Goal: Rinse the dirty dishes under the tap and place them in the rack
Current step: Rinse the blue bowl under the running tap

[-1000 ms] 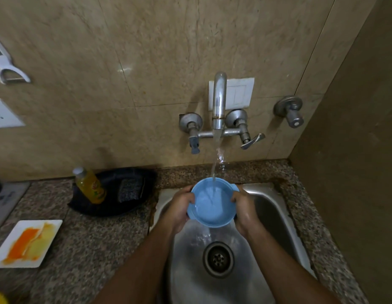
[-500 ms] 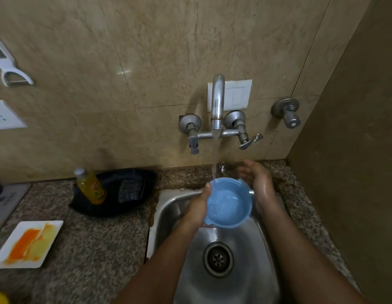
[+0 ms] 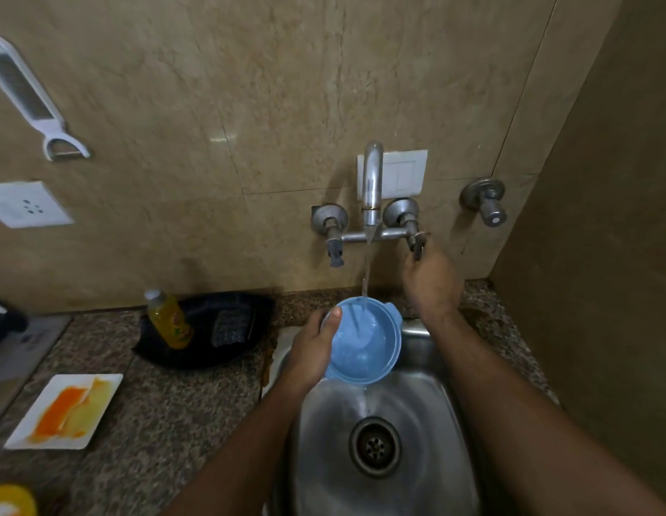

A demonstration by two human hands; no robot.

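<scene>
Blue bowl (image 3: 365, 340) in left hand (image 3: 313, 348) catches tap (image 3: 372, 180) water over sink (image 3: 417, 422).

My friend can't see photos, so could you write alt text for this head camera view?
A person's left hand holds a blue bowl under water running from a wall tap over a steel sink, while the right hand reaches the tap's right handle. On the counter to the left lie a smeared white plate and a yellow bottle.

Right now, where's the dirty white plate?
In the head view the white square plate, smeared orange and yellow, lies on the granite counter at the lower left, left of the steel sink and in front of the yellow bottle.
</scene>
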